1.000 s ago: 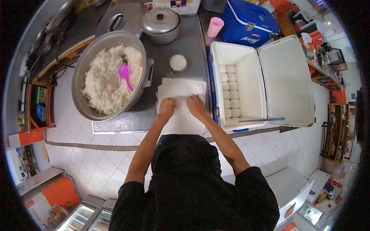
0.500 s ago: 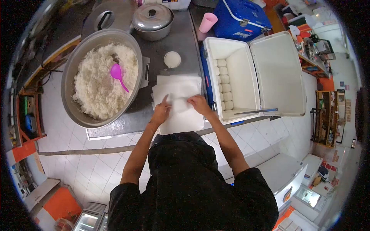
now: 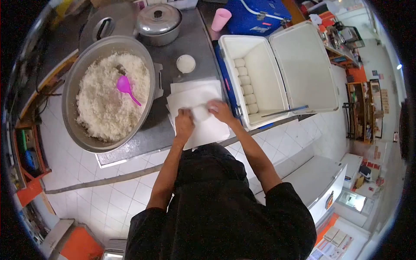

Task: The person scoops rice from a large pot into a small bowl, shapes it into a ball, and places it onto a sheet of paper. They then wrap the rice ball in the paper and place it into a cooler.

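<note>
Left hand (image 3: 185,123) has shifted pose: index pointing forward half a second ago, now curled in at the left end of a white packet (image 3: 200,113); right hand (image 3: 222,112) has bent fingers at its other end, too blurred to tell whether either grips or just presses. Packet lies between them on stacked white sheets (image 3: 206,135) on a dark counter (image 3: 190,30). Around that: big pot (image 3: 69,93) of rice (image 3: 102,102) left, purple scoop (image 3: 124,85) on top; small white-filled bowl (image 3: 186,63) beyond the sheets; open cooler (image 3: 266,84) right, pale bundles (image 3: 246,89) inside.
</note>
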### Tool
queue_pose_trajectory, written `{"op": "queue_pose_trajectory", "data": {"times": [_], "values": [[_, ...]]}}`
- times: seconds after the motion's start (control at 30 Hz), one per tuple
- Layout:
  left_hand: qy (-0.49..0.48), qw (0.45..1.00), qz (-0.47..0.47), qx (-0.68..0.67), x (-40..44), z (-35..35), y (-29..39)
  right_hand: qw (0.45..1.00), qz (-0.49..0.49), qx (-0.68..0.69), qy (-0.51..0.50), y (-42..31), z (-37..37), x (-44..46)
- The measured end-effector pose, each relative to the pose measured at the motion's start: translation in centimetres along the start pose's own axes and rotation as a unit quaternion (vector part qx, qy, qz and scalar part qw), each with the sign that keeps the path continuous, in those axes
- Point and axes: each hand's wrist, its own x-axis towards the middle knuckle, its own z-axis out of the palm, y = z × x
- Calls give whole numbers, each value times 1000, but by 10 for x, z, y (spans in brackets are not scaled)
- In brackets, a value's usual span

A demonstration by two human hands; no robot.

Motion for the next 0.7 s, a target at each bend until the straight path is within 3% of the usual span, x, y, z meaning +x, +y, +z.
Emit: {"op": "queue_pose_trajectory", "data": {"times": [0.07, 0.13, 0.17, 0.2, 0.23, 0.27, 0.3, 0.33, 0.37, 0.43, 0.47, 0.57, 0.6, 0.63, 0.7], "values": [[-35, 999, 21, 35, 10, -8, 8, 992, -50, -105, 44, -16, -2, 4], [94, 990, 80, 73, 9, -9, 14, 996, -28, -62, 49, -19, 13, 4], [96, 989, 88, 70, 5, -4, 8, 999, -9, -14, 49, -17, 18, 2], [41, 997, 48, -53, 0, 7, -11, 993, 38, 116, 4, -23, 13, -1], [-17, 985, 6, -174, 1, 0, -9, 993, 36, 113, 10, -30, 7, -2], [5, 961, -60, -270, -8, -3, 0, 951, 123, 283, -12, -39, 3, -7], [-2, 961, -61, -271, -9, -11, 10, 871, 208, 444, -33, -46, 1, -15], [-8, 898, -96, -428, -10, -15, 17, 793, 241, 558, -37, -50, -2, -20], [-10, 810, -129, -572, -9, -18, 24, 792, 245, 558, -33, -57, -2, -24], [-23, 816, -110, -567, -2, -17, 30, 817, 240, 524, -15, -62, -6, -20], [-18, 838, -84, -539, -1, -17, 33, 944, 99, 313, 12, -61, -14, -18], [19, 893, -27, -450, 11, -28, 48, 962, 166, 213, 43, -75, -47, -9], [46, 922, 2, -386, 14, -37, 55, 947, 223, 229, -10, -87, -67, -6], [49, 923, 1, -383, 17, -49, 65, 948, 220, 231, -12, -107, -83, -4], [11, 967, 38, -250, 27, -77, 95, 791, 253, 556, -22, -137, -105, -6]]}}
